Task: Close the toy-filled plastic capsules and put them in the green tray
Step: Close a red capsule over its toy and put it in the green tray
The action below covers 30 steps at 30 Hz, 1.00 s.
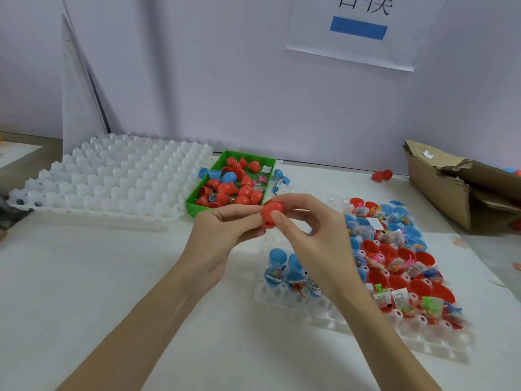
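A white table (112, 277) carries everything. At far left lies a stack of empty white cell trays (112, 176), with the green tray (194, 206) just right of it. A white cell tray (352, 323) holding open capsules lies at near right. A torn cardboard box (451, 182) sits far right, a red capsule (382, 174) near it.

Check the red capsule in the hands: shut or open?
Cannot tell: both hands, left and right, pinch the red capsule, fingers hiding its seam.
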Each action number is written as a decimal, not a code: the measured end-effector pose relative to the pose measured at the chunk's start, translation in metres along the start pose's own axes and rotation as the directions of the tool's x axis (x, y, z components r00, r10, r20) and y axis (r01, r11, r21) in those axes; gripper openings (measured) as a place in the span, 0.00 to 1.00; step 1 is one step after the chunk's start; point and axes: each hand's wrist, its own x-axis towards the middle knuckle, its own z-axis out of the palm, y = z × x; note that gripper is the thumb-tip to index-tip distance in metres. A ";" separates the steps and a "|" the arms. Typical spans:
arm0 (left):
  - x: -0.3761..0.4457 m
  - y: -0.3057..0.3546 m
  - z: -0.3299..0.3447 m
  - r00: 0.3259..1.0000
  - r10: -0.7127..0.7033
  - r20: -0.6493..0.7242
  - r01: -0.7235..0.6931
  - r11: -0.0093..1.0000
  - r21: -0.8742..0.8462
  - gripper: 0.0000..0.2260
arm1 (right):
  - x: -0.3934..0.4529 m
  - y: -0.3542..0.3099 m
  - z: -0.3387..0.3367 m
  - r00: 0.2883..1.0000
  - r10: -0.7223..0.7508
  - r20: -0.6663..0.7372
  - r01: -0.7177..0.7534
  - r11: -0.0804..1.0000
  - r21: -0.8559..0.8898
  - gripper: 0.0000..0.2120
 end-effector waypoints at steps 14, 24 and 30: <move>-0.005 0.000 0.009 0.954 0.294 0.065 -0.298 0.895 0.333 0.08 | -0.001 0.000 -0.007 0.980 0.150 -0.128 -0.123 0.973 0.195 0.07; -0.003 -0.006 0.012 0.905 0.419 0.075 -0.411 0.817 0.404 0.05 | -0.003 -0.001 0.000 0.942 0.335 0.009 -0.301 0.835 0.462 0.06; -0.004 -0.001 0.009 0.907 0.418 0.048 -0.411 0.858 0.307 0.13 | -0.004 -0.004 0.000 0.968 0.253 -0.005 -0.229 0.885 0.404 0.08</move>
